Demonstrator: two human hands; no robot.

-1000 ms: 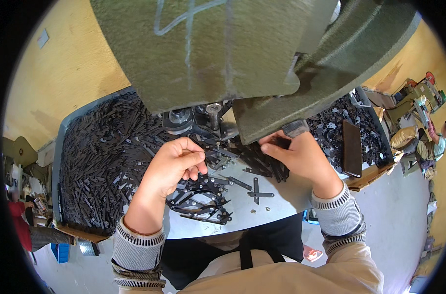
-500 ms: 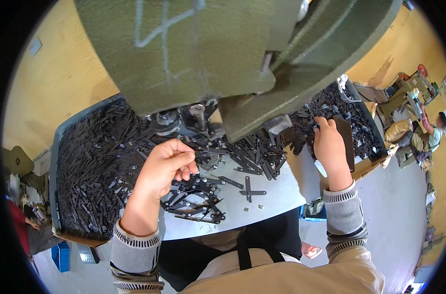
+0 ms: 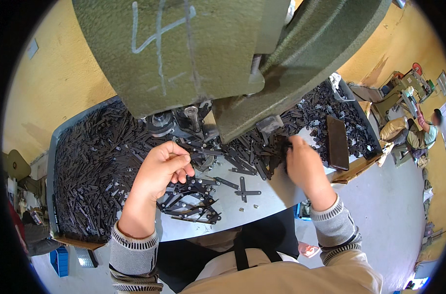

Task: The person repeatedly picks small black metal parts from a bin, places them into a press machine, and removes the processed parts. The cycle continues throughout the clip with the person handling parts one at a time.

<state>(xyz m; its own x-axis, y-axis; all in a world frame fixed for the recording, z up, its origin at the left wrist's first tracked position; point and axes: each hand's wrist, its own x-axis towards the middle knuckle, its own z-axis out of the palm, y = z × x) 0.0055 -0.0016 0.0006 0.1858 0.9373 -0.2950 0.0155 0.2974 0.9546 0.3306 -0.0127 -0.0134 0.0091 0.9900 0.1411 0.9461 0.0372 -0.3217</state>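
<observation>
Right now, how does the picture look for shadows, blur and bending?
In the head view, a brownish shadow lies on the smooth pale grey tabletop beside the bare right hand; in the head view, that hand looks slightly soft toward its tips; also in the head view, fisheye distortion bows the scene and darkness rings the rim.

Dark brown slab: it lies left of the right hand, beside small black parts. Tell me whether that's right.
Not left: the head view shows the dark brown slab lying to the right of the right hand, beside small black parts.
</observation>
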